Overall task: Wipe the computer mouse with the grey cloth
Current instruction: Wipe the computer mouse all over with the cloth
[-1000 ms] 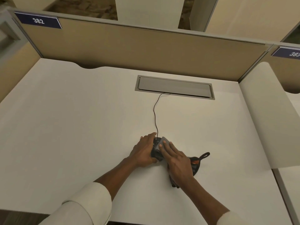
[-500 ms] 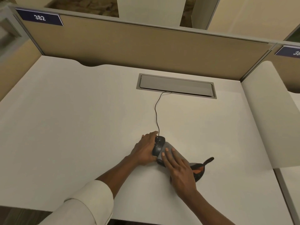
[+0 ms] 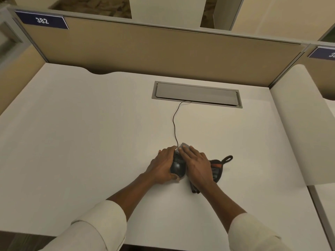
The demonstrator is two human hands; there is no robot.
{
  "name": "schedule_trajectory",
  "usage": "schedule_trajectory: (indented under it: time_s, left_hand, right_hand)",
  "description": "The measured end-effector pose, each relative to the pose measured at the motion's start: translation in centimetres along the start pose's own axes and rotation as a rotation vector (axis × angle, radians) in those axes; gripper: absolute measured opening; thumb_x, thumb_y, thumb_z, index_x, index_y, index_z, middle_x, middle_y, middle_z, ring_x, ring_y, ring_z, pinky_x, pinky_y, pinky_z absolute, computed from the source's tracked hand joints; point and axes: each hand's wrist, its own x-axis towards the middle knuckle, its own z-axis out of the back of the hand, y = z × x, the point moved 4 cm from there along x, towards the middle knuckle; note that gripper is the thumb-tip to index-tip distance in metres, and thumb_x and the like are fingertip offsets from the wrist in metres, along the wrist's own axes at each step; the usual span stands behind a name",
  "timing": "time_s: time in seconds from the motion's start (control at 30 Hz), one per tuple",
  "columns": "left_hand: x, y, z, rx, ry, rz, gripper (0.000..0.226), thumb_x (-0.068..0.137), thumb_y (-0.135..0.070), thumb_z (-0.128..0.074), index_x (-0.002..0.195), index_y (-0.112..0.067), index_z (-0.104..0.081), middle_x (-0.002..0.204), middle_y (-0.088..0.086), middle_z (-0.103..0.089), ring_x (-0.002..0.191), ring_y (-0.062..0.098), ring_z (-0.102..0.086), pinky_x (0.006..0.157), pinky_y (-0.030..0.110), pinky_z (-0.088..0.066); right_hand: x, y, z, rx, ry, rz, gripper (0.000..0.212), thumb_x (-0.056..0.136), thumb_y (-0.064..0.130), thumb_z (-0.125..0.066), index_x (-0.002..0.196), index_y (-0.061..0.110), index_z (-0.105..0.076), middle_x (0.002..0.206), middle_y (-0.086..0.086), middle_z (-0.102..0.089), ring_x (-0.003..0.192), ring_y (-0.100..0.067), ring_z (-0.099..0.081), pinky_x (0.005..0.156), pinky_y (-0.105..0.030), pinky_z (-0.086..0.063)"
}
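A black wired computer mouse (image 3: 178, 165) sits on the white desk (image 3: 81, 142), near the middle front. My left hand (image 3: 163, 165) wraps around its left side and holds it still. My right hand (image 3: 196, 164) lies flat on the grey cloth (image 3: 184, 144), pressing it against the mouse's right and front side. Only a pale corner of the cloth shows beyond my fingertips; its dark edge with an orange tag and a loop (image 3: 220, 164) sticks out to the right of my hand. The mouse's front is hidden under the cloth and fingers.
The mouse cable (image 3: 175, 124) runs back to a grey cable hatch (image 3: 196, 95) set in the desk. Beige partition walls (image 3: 163, 51) close off the back and left. A white side panel (image 3: 304, 124) borders the right.
My right hand has slid the cloth forward over the mouse toward its front, after being drawn back half a second ago. The left hand keeps its hold.
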Motion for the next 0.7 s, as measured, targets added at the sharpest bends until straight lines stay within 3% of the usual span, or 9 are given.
schedule_trajectory:
  time_s: [0.13, 0.23, 0.37, 0.53, 0.7]
  left_hand:
    - [0.0, 0.0, 0.0, -0.007, 0.006, 0.0, 0.12, 0.073, -0.049, -0.091, 0.164, -0.021, -0.018, 0.161, 0.0, -0.04, 0.145, 0.025, -0.042, 0.111, 0.048, -0.05]
    - [0.1, 0.1, 0.0, -0.005, 0.015, 0.007, 0.123, 0.073, -0.049, -0.091, 0.165, -0.02, -0.015, 0.162, 0.0, -0.038, 0.147, 0.025, -0.039, 0.111, 0.048, -0.049]
    - [0.1, 0.1, 0.0, -0.009, 0.01, 0.004, 0.121, 0.075, -0.05, -0.089, 0.166, -0.021, -0.014, 0.162, -0.002, -0.037, 0.148, 0.024, -0.037, 0.111, 0.047, -0.048]
    - [0.1, 0.2, -0.1, 0.01, 0.018, -0.004, 0.119, 0.076, -0.04, -0.088, 0.166, -0.02, -0.013, 0.161, 0.0, -0.036, 0.147, 0.025, -0.037, 0.11, 0.049, -0.049]
    - [0.1, 0.2, -0.2, 0.009, 0.024, -0.001, 0.12, 0.077, -0.045, -0.089, 0.167, -0.02, -0.012, 0.162, 0.0, -0.035, 0.148, 0.025, -0.036, 0.112, 0.05, -0.048]
  right_hand:
    - [-1.0, 0.3, -0.5, 0.049, 0.0, -0.035, 0.061, 0.092, 0.014, -0.054, 0.152, 0.015, -0.052, 0.157, -0.004, -0.055, 0.143, -0.034, -0.051, 0.101, -0.046, -0.051]
    - [-3.7, 1.2, -1.0, 0.088, -0.036, -0.095, 0.071, 0.084, 0.0, -0.057, 0.154, 0.012, -0.05, 0.157, -0.007, -0.054, 0.144, -0.035, -0.05, 0.106, -0.048, -0.05]
    - [-7.5, 3.0, -1.7, 0.116, -0.093, -0.183, 0.083, 0.066, -0.016, -0.071, 0.145, 0.007, -0.06, 0.149, -0.011, -0.061, 0.129, -0.037, -0.064, 0.095, -0.048, -0.057]
    - [-10.7, 4.4, -3.2, 0.091, -0.096, -0.181, 0.091, 0.053, -0.016, -0.077, 0.141, 0.004, -0.064, 0.147, -0.013, -0.063, 0.116, -0.039, -0.07, 0.086, -0.05, -0.061]
    - [-9.0, 3.6, -2.4, 0.138, -0.157, -0.247, 0.084, 0.059, -0.02, -0.078, 0.139, 0.0, -0.064, 0.143, -0.014, -0.066, 0.106, -0.038, -0.071, 0.079, -0.044, -0.064]
